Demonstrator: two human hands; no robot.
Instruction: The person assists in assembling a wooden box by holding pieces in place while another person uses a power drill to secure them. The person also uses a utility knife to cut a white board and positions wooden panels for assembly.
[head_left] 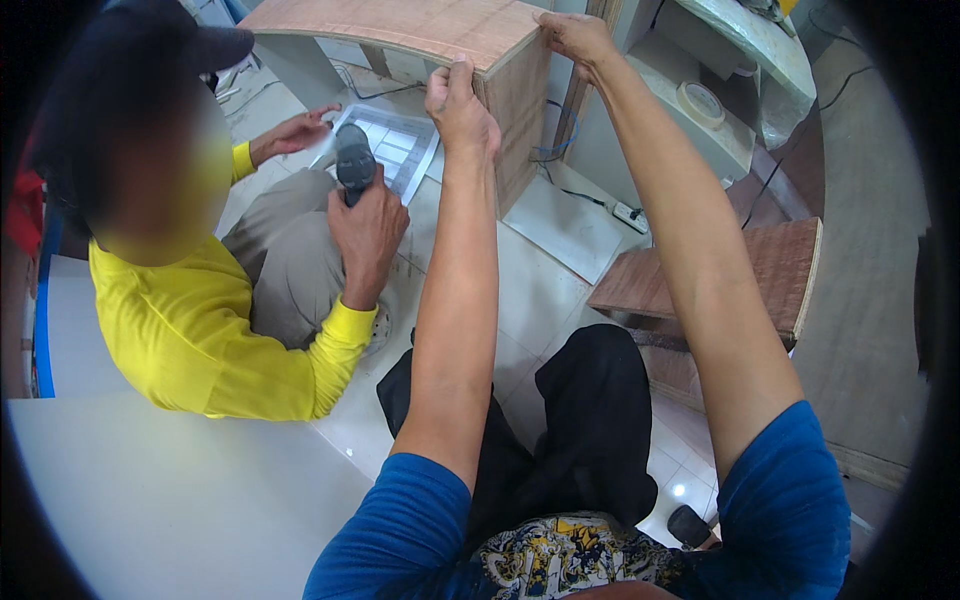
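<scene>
Both my arms reach forward to a reddish plywood box [515, 130] with a curved front edge. My left hand [463, 112] is closed on the near corner of its top panel [400, 28], thumb uppermost. At the panel's far right corner my right hand [578, 42] is closed on the edge, its fingertips partly hidden. To my left a co-worker in a yellow long-sleeved top [210, 340] squats beside the box. The co-worker's right hand grips a dark cordless drill [354, 165], while their other hand is held out near the box's opening.
A printed drawing sheet [405, 172] lies on the tiled floor before the box. A power strip [630, 217] with cables sits to the right, near a loose white panel [565, 235]. Another plywood piece [770, 275] stands by my right arm. A tape roll [700, 104] rests on a shelf.
</scene>
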